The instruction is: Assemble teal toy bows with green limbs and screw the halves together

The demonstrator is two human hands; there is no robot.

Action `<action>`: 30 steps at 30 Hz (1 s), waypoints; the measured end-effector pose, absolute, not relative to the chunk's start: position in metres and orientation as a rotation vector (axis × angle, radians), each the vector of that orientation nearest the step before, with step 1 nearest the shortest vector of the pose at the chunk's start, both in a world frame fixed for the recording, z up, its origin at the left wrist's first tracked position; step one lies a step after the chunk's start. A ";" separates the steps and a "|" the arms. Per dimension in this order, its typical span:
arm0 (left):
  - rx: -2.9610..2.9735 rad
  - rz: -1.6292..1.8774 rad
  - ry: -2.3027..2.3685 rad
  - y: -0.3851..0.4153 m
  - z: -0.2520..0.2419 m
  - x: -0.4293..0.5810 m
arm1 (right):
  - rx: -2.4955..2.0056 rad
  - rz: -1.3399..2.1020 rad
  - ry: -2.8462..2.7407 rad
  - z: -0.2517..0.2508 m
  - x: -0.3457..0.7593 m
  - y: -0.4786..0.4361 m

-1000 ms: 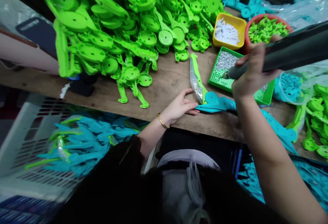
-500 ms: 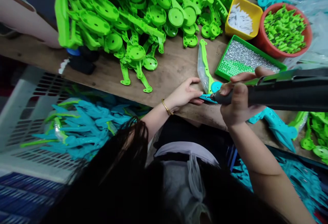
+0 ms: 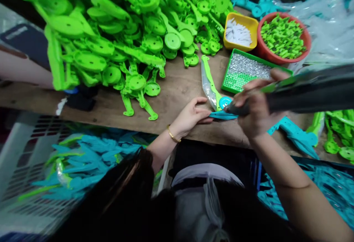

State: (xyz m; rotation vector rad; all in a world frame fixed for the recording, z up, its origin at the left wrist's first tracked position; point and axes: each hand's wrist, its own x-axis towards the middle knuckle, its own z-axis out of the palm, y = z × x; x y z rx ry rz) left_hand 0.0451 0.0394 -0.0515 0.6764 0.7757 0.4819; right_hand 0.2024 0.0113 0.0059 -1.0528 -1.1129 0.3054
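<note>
My left hand [image 3: 190,116] is closed on the end of a blue plastic part [image 3: 221,115] that lies by the table's front edge. A green plastic arm [image 3: 212,78] with a clear plastic strip joins it at a round blue disc [image 3: 225,101]. Wrapped in my right hand [image 3: 256,114] is a dark power screwdriver [image 3: 306,92], blurred, lying almost level. Its tip meets the work near the disc; the exact contact is hard to make out.
Behind lies a large heap of green plastic parts [image 3: 135,42]. A green screw tray [image 3: 249,68], a yellow box [image 3: 240,31] of white pieces and a red bowl [image 3: 284,39] of small green pieces stand back right. A white crate [image 3: 16,168] sits lower left.
The whole view has shifted, so the table's things sit further left. The screwdriver's tip has moved from the blue part's edge toward the round disc. Both hands keep their hold.
</note>
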 end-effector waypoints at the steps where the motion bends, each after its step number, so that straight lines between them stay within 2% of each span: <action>1: 0.677 0.464 0.768 0.041 -0.050 0.043 | -0.991 0.174 -1.006 0.012 0.211 0.024; 3: 0.681 0.442 0.774 0.044 -0.047 0.039 | -0.936 -0.036 -0.816 0.014 0.231 0.050; 6: 0.682 0.447 0.826 0.045 -0.043 0.039 | -1.048 -0.111 -0.778 -0.004 0.257 0.078; 11: 0.684 0.445 0.862 0.045 -0.042 0.043 | -1.223 0.016 -0.854 -0.037 0.267 0.084; 16: 0.821 0.345 0.869 0.047 -0.043 0.036 | -1.285 0.123 -0.909 -0.043 0.269 0.081; 19: 1.253 0.330 1.024 0.049 -0.038 0.032 | -1.298 0.184 -0.915 -0.041 0.268 0.081; 22: 1.849 0.543 1.196 0.049 -0.028 0.040 | -1.291 0.193 -0.894 -0.036 0.264 0.080; 25: 2.254 0.639 1.014 0.043 -0.019 0.066 | -1.217 0.104 -0.853 -0.025 0.259 0.080; 30: 2.550 0.453 0.808 0.031 -0.023 0.116 | -1.105 0.038 -0.793 0.009 0.256 0.062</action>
